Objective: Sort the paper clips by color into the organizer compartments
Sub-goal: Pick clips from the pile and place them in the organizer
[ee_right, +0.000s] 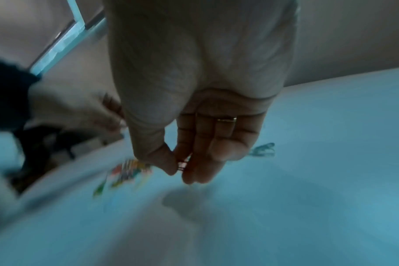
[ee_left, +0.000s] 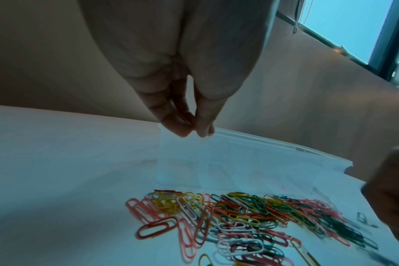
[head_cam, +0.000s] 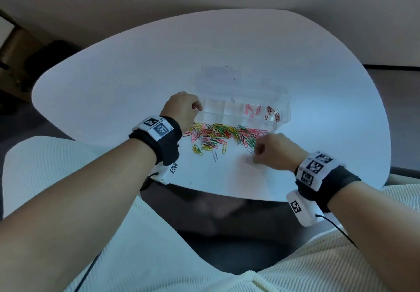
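Dozens of loose paper clips (head_cam: pixel 221 135) in red, pink, yellow, green and white lie in a heap near the middle of the white worktop (head_cam: pixel 113 92), toward its near edge. Just beyond the heap sits the clear organizer (head_cam: pixel 241 110), its lid folded open toward the far edge. Its compartments toward the right end hold a few pink clips (head_cam: pixel 251 111) and, in the end compartment, some dark red clips (head_cam: pixel 272 112); the compartments toward the left look bare.

At the organizer's left end, the left hand (head_cam: pixel 181 110) has thumb and fingertips (ee_left: pixel 182 129) pressed together right at the rim of the end compartment. Whether anything is pinched between them cannot be told from the left wrist view.

Near the right end of the heap, the right hand (head_cam: pixel 272 151) hovers just above the worktop with thumb and fingers closed on a small red or pink clip (ee_right: pixel 182 164); the right wrist view is blurred, so its exact colour is uncertain. A ring (ee_right: pixel 227 119) shows on one finger of that hand. Both wrists carry black bands with printed marker tags (head_cam: pixel 156 127).
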`<state>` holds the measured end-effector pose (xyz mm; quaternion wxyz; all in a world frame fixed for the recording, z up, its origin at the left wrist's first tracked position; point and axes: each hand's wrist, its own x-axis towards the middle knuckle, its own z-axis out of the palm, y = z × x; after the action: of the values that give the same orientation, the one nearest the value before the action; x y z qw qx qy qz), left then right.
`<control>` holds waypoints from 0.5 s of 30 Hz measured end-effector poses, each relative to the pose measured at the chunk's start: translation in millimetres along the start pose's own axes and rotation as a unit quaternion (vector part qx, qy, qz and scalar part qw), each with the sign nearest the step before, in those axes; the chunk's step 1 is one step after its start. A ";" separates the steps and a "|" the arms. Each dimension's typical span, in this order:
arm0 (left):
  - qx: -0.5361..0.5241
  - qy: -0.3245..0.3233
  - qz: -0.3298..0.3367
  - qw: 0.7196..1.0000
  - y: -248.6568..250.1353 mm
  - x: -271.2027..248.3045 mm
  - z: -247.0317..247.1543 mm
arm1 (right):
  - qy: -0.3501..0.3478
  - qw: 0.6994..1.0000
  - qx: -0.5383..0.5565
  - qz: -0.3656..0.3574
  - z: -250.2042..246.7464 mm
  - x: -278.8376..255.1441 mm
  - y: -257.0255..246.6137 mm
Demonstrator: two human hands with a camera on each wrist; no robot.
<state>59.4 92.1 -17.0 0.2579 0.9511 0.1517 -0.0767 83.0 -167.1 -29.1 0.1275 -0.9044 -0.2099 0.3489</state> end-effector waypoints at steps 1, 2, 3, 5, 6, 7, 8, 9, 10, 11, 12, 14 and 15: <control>-0.016 0.005 -0.001 1.000 -0.7 -0.2 0.1 | 0.020 0.998 0.067 -0.003 -8.7 0.7 -1.2; -0.031 0.007 -0.003 0.999 -1.5 -0.3 -0.2 | 0.053 0.989 0.139 -0.001 -18.8 1.5 -2.3; -0.043 0.008 -0.006 0.999 -2.1 -0.7 -0.1 | 0.096 0.972 0.213 0.004 -29.0 2.2 -2.3; -0.053 0.004 -0.007 0.999 -2.1 -1.2 0.1 | 0.190 0.923 0.335 0.023 -45.5 4.1 1.9; -0.052 0.001 -0.004 0.999 -1.9 -1.2 0.4 | 0.235 0.904 0.354 0.036 -50.5 5.1 6.0; -0.050 -0.001 -0.001 0.999 -1.4 -1.2 0.8 | 0.275 0.896 0.345 0.050 -54.0 5.7 10.5; -0.050 -0.004 0.002 0.999 -0.8 -1.1 1.2 | 0.306 0.896 0.316 0.062 -55.6 6.3 15.3; -0.052 -0.008 0.004 0.999 0.3 -1.3 1.5 | 0.328 0.898 0.284 0.071 -56.9 6.6 19.2; -0.055 -0.011 0.004 0.998 1.1 -1.4 1.7 | 0.335 0.903 0.258 0.077 -57.6 7.2 22.4; -0.058 -0.015 0.004 0.998 1.7 -1.7 1.7 | 0.327 0.911 0.240 0.081 -57.4 8.1 24.9; -0.058 -0.018 0.005 0.998 2.4 -2.0 1.5 | 0.303 0.922 0.226 0.083 -57.1 8.5 25.8; -0.047 -0.028 0.015 0.998 5.0 -3.8 0.6 | 0.260 0.943 0.194 0.078 -54.4 9.5 25.4; -0.035 -0.032 0.029 0.998 7.7 -5.2 -0.2 | 0.264 0.947 0.170 0.063 -53.4 10.1 23.8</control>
<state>57.1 84.6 -12.0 0.2980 0.9426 0.1177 -0.0944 133.2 -187.8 -5.2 0.3078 -0.9405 -0.0486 0.1357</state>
